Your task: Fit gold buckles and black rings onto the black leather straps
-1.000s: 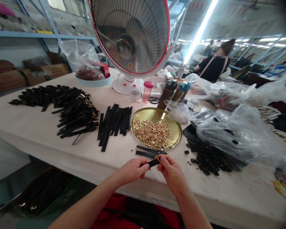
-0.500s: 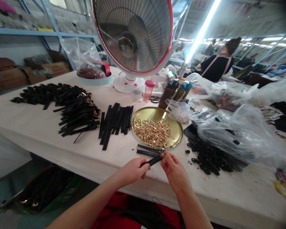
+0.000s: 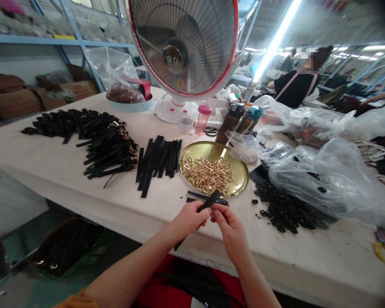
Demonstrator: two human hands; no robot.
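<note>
My left hand [image 3: 192, 219] is closed around a black strap [image 3: 211, 200], which stands out above the fingers and shows again below the hand. Close against it, my right hand [image 3: 228, 224] pinches at the strap beside the left thumb. What lies between its fingertips is too small and covered to make out. Just behind the hands, other black straps [image 3: 192, 199] lie partly hidden. Beyond them sits a round gold tray [image 3: 242, 173] with a heap of small gold buckles [image 3: 208, 174]. More flat black straps [image 3: 160, 156] lie left of the tray.
A large pile of black straps with gold fittings [image 3: 109, 147] covers the left. Small black loops [image 3: 282, 209] and plastic bags [image 3: 327, 171] spread rightward. Behind stand a fan heater [image 3: 184, 47], a pink-lidded cup [image 3: 203, 119] and bottles [image 3: 231, 122]. Another person [image 3: 297, 87] is farther back.
The strap has turned so its end now points up and away past my left hand. My right fingers have moved slightly left, and the gold buckle seen there earlier is hidden.
</note>
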